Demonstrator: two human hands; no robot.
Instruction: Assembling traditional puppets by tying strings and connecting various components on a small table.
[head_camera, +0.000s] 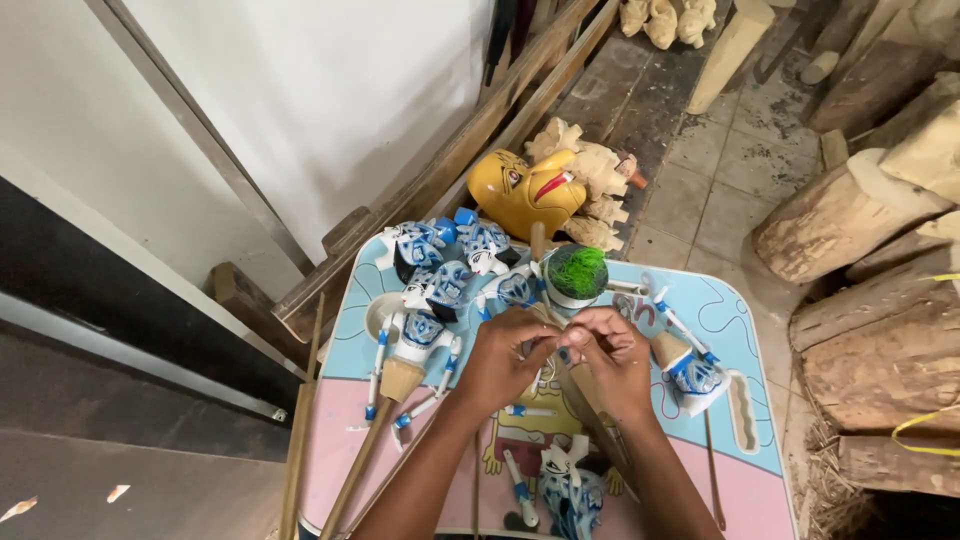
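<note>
While both forearms reached in from the near edge, the left hand and right hand met fingertip to fingertip, pinching a small puppet part (too hidden to identify) above the table's middle, presumably to steady fine work. Blue-and-white painted puppets on sticks lay around the hands on the small pastel cartoon-printed table, within reach. A green-haired puppet head stood just beyond the fingers. Farther off, a yellow mask rested on unpainted carvings; logs lined the tiled floor.
</note>
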